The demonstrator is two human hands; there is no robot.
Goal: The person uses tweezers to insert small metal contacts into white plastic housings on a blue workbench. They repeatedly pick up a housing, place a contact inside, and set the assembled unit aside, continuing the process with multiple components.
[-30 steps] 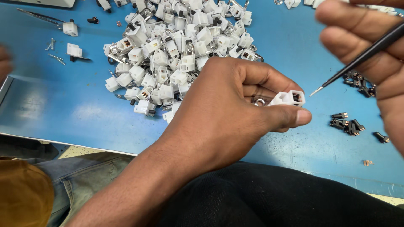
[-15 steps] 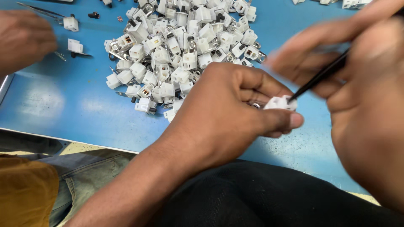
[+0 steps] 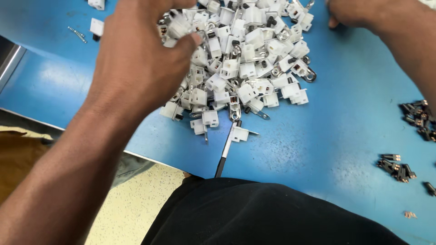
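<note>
My left hand (image 3: 136,63) reaches into a large pile of small white plastic parts (image 3: 245,68) on the blue table (image 3: 327,136). Its thumb and fingers are closed around one white part (image 3: 178,26) at the pile's top left. My right hand (image 3: 359,11) sits at the top right edge beside the pile; its fingers are mostly cut off by the frame. A thin black pointed tool (image 3: 225,154) lies on the table near the front edge. Its tip is at a single white part (image 3: 239,134).
Small dark metal pieces lie in two clusters at the right (image 3: 395,165) (image 3: 418,120). A loose white part (image 3: 96,26) and small springs (image 3: 77,34) are at the far left. My black-clothed lap (image 3: 272,213) is under the table's front edge.
My left hand left the single white part and moved up into the pile. My right hand put down the black tool and moved to the top right. The view tilted.
</note>
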